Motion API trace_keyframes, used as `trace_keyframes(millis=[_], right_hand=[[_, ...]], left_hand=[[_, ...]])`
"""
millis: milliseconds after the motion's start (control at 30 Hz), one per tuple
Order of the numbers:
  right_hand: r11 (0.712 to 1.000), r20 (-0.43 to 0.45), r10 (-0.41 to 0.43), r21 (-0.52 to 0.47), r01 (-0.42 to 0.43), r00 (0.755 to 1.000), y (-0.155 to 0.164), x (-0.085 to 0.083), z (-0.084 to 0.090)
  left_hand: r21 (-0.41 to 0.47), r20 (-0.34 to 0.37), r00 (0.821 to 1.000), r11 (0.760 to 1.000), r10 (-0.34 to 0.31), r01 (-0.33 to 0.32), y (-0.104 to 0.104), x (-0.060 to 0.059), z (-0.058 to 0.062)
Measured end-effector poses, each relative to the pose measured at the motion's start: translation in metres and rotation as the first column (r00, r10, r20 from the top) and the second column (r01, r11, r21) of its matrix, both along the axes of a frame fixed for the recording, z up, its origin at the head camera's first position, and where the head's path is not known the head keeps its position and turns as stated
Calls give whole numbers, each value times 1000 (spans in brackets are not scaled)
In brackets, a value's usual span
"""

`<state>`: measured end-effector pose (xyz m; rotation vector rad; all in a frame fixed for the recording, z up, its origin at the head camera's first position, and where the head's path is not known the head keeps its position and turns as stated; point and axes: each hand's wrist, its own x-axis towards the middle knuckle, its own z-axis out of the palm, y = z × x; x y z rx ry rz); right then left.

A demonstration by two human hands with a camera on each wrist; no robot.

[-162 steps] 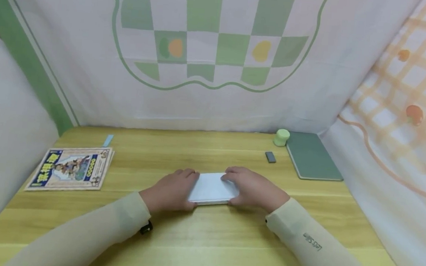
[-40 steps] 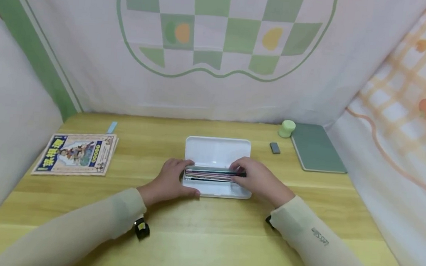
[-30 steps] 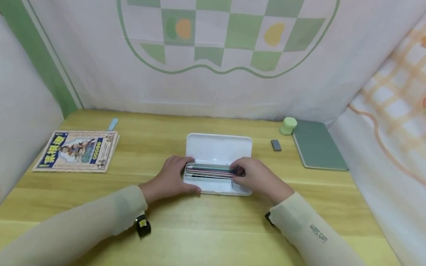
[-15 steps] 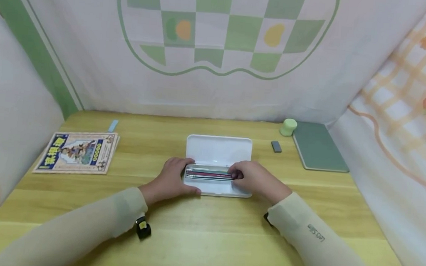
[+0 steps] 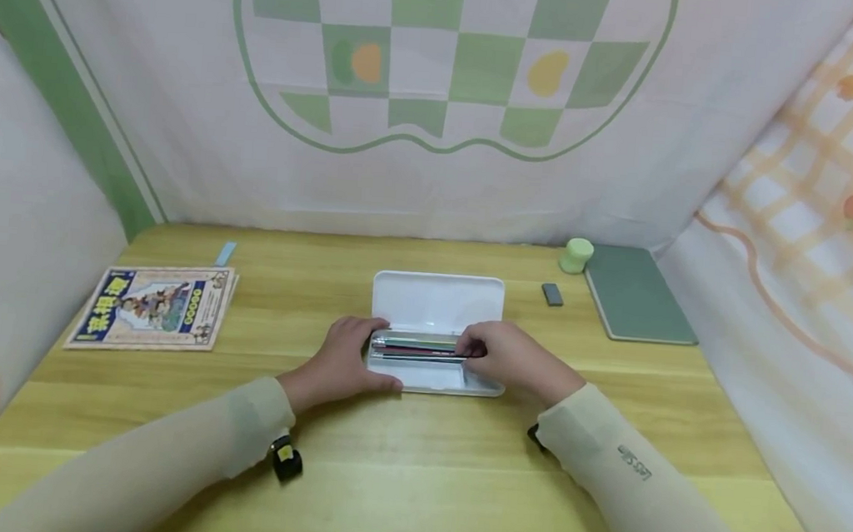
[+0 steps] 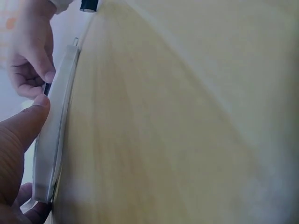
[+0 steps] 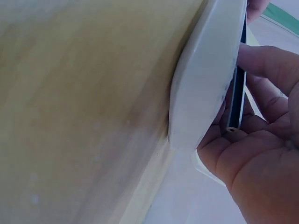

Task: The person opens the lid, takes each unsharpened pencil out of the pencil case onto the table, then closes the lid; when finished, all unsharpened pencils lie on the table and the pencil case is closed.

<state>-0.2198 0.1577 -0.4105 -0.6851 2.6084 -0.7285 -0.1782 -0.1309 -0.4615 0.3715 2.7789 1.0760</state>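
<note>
Smooth plastic case (wood-grain table)

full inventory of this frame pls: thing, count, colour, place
case: 1, white, open, table centre
pens: several, dark, red and silver, in case's tray; exact count unclear
magazine: 1, multicoloured cover, table left
strip: 1, light blue, behind magazine
notebook: 1, grey-green, table far right
cylinder: 1, light green, beside notebook's far corner
block: 1, dark grey, left of notebook
table: 1, light wood
left hand: holds case's left end
right hand: fingers grip pens at right end
</note>
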Motion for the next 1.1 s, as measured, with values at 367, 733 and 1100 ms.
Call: trace_keyframes(millis=[367, 733, 1100], right_hand=[[997, -3, -37, -75, 37, 999, 5, 3, 1], [981, -88, -153, -135, 141, 984, 57, 14, 8], [911, -23, -411, -53, 410, 911, 141, 18, 14]], left_hand=[[21, 3, 1000, 1000, -4, 4, 1, 3, 2], [18, 9, 1000, 1000, -10, 10, 2, 5, 4], [25, 21, 1000, 1000, -8, 8, 1, 4, 6]])
